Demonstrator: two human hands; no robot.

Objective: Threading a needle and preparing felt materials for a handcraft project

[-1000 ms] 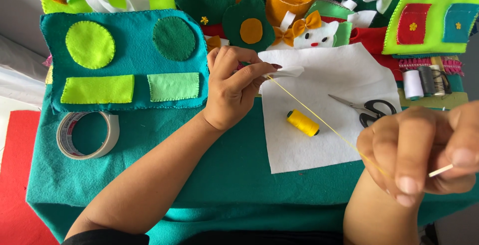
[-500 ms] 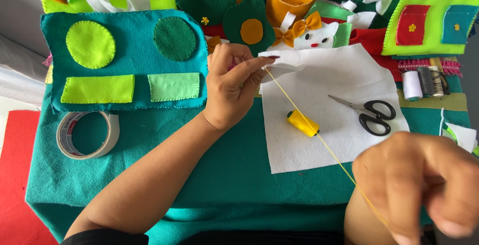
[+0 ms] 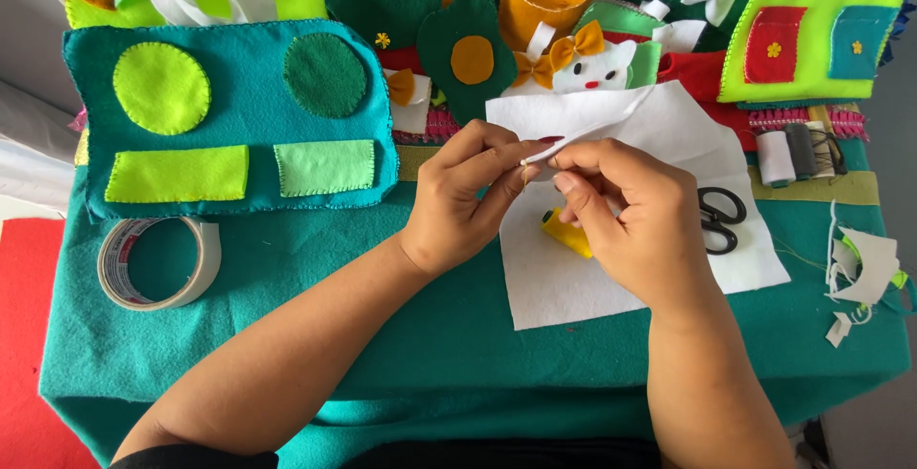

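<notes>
My left hand (image 3: 468, 192) pinches the edge of a small white felt piece (image 3: 583, 135) above a large white felt sheet (image 3: 669, 125). My right hand (image 3: 635, 211) meets it from the right, fingertips closed at the same edge; a needle with yellow thread seems to be between them, too small to see clearly. A yellow thread spool (image 3: 565, 232) lies on the sheet, partly hidden under my right hand. Black-handled scissors (image 3: 718, 221) rest on the sheet just right of that hand.
A teal felt panel with green circles and rectangles (image 3: 239, 116) lies at the left, a tape roll (image 3: 158, 264) below it. Felt pieces crowd the back. Thread spools (image 3: 798, 154) stand at the right, white felt scraps (image 3: 864, 268) near the table's right edge.
My right hand, which had pulled the yellow thread out toward the lower right, has come back up to my left hand at the white felt edge. The taut thread line is gone.
</notes>
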